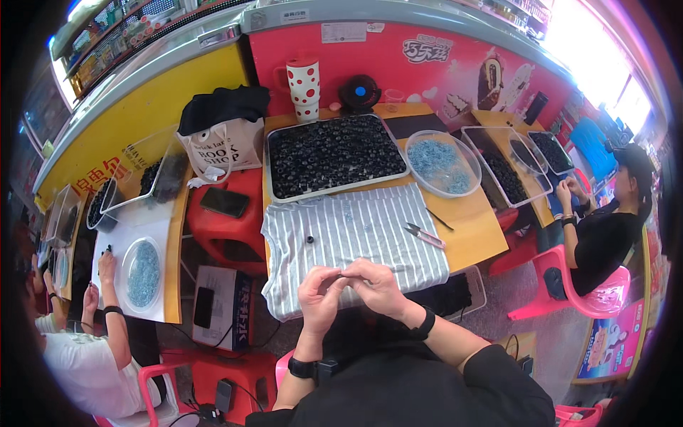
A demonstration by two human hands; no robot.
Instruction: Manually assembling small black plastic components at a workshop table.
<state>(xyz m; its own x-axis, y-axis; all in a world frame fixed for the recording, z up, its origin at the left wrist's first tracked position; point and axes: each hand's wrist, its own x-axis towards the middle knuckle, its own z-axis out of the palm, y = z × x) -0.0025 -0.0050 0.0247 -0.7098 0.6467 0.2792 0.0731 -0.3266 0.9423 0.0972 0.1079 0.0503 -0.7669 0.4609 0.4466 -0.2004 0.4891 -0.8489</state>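
Note:
My left hand [319,297] and my right hand [378,286] meet fingertip to fingertip over the near edge of a grey striped cloth [334,249]. Both are closed in a pinch; whatever lies between the fingers is too small and covered to name. One small black round part [310,240] lies on the cloth, just beyond my left hand. A few tiny clear-blue pieces [348,213] are scattered farther up. Thread snips [425,235] with pale pink handles rest on the cloth's right side. At the back, a white-rimmed tray [267,167] is filled with many similar black parts.
A round clear tub [475,186] holding tiny bluish pieces stands right of the tray. Behind are a polka-dot tumbler [304,89] and a black round device [361,93]. A phone [225,202] lies on a red stool at left. Other people [605,242] sit at side tables.

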